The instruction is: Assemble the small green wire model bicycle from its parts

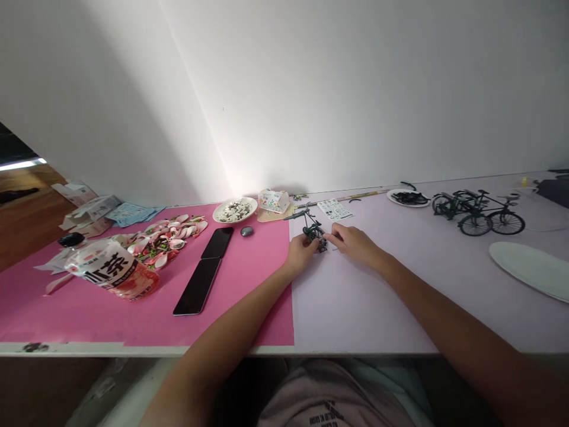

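My left hand [301, 254] is holding a small dark bike [312, 226], pinched between my thumb and fingers, just over the table [355, 308]. My right hand [353, 240] is right beside it, with thumb and finger close together at the bike's edge; I cannot tell if they are gripping a bit of it. Just past my fingers lies a white sheet [335, 209] with little dark marks. A bit more past them, to the left, is a box [273, 201] with flowers on it. A round grey thing [246, 231] sits left of my fingers, and behind it is a plate of black and white bits [235, 219]. On the right, past my fingers, a small plate [387, 194] holds dark bits. Two black phones [198, 286] lie to the left, end to end. Further left is a messy heap of pink and white petals [178, 228]. More dark bikes [507, 223] stand off to the right. Well apart from my fingers are a tipped bottle [118, 273] on the left and a big white plate [528, 267] on the right.
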`<control>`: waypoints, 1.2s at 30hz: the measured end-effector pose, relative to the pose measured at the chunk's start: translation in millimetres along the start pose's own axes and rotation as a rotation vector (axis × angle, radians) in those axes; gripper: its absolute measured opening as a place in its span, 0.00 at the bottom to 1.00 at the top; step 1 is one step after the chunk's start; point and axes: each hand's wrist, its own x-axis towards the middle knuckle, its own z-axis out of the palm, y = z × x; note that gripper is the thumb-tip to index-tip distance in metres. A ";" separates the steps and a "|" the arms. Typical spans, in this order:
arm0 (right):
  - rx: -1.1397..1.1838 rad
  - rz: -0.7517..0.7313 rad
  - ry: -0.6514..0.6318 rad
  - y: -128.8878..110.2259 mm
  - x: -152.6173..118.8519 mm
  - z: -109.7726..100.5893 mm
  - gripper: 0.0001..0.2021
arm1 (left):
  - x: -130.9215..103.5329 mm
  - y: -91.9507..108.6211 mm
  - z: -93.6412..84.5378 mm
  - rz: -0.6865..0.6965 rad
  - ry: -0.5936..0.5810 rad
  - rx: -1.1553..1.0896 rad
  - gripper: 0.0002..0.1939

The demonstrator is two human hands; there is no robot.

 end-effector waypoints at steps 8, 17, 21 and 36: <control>0.093 0.055 -0.028 -0.5 -0.4 0.4 0.11 | 2.7 -3.4 0.6 0.014 0.009 0.013 0.12; 0.036 0.022 -0.030 -4.9 -1.5 -3.4 0.16 | 1.8 -3.4 -0.4 0.021 -0.005 0.037 0.13; 0.017 0.031 -0.041 -7.9 -2.7 -5.1 0.19 | 1.0 -2.5 -0.3 0.030 0.001 0.040 0.13; 0.043 0.032 -0.050 -4.6 -2.7 -2.5 0.20 | 3.3 -5.8 0.0 0.040 -0.011 0.049 0.13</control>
